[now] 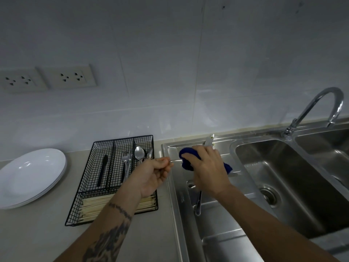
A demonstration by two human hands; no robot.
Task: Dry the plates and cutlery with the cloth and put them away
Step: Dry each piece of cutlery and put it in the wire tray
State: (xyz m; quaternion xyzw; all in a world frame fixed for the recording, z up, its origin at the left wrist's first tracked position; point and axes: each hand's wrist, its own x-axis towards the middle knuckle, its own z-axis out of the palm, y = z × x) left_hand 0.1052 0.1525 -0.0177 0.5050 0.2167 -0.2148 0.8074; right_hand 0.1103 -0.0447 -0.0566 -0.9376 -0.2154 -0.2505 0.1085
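No brand, label or legible writing shows anywhere; a faint stamped mark on the sink's drainboard [181,197] at lower centre is too small to read. At the centre of the frame the left hand [153,174] is curled nearly closed, thumb and fingertips pinching the thin metal end of a piece of cutlery [174,162] that runs rightward into the blue cloth [186,157]. The right hand [207,165] is closed around that cloth, bunching it over the cutlery, whose working end is wrapped and hidden, so its kind cannot be told. Behind the right hand a knife blade [210,139] sticks up, and below the wrist a metal handle [198,203] lies on the drainboard, its upper part covered by the hand. Left of centre, on the table [47,233], stands a black wire cutlery tray [117,178] holding a black knife [102,170], forks [127,163], spoons [139,153] and, in its near compartment, pale chopsticks [98,207], partly blocked by the left forearm. At the left edge a stack of white plates [30,176] is cut off by the frame. A faucet [317,110] curves over the basins at the right.
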